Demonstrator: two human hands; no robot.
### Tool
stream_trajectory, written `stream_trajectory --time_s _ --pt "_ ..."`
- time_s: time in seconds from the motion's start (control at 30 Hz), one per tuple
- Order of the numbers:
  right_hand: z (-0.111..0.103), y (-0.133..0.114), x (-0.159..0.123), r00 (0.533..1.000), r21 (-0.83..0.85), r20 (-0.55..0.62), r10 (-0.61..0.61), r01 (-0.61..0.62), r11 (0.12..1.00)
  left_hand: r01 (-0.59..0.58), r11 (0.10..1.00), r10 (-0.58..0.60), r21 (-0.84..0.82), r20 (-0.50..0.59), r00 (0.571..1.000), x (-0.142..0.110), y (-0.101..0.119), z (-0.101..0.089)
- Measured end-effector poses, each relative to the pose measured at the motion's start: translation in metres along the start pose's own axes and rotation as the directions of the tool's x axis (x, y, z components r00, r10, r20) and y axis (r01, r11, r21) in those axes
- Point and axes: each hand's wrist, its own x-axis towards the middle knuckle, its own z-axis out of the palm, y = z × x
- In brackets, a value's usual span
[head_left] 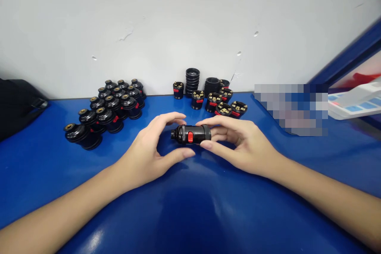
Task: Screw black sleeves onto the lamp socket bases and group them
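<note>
A black lamp holder (196, 135) with a red switch lies sideways in front of me, its narrow neck pointing left. Thumb and fingers of my right hand (244, 143) grip its ribbed right end. Around the neck end curves my left hand (151, 147), thumb and fingers apart, with a gap between them and the lamp holder. Behind my right hand stand several black socket bodies (214, 102) with brass contacts and red switches. Several similar lamp holders (108, 119), necks up, stand in rows beyond my left hand.
A stack of black threaded rings (192, 83) stands against the white wall (190, 16), with a shorter stack (212, 86) beside it. At the far right is a white power strip (357, 103), near a pixelated patch. A black bag (20, 105) lies at the left edge of the blue table (184, 206).
</note>
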Motion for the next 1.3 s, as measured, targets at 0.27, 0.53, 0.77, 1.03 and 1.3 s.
stream_trajectory --time_s 0.27,0.53,0.77,1.03,1.3 --pt "-0.0004 0.0005 -0.0003 1.0 -0.03 -0.003 -0.006 0.006 1.0 0.059 0.997 -0.06 0.039 0.027 0.998 0.0006 0.0028 -0.0033" --pt "-0.0017 0.0014 0.0011 1.0 -0.057 -0.023 -0.019 0.018 0.998 -0.061 0.995 0.062 0.08 -0.014 0.998 0.001 -0.0016 -0.0032" --pt "-0.0018 0.0029 0.0003 0.997 -0.073 -0.003 -0.071 0.071 0.995 -0.049 0.996 0.051 0.068 -0.026 0.998 0.0001 0.0007 -0.0027" --pt "-0.0013 0.0031 -0.0009 0.993 -0.085 0.018 -0.115 0.116 0.99 0.002 0.997 -0.002 0.075 0.009 1.0 0.0012 0.0038 -0.0039" --pt "-0.0016 0.0049 -0.0013 0.99 -0.101 0.01 -0.141 0.141 0.985 -0.048 0.99 0.052 0.132 -0.03 0.998 0.0003 0.0037 -0.0047"
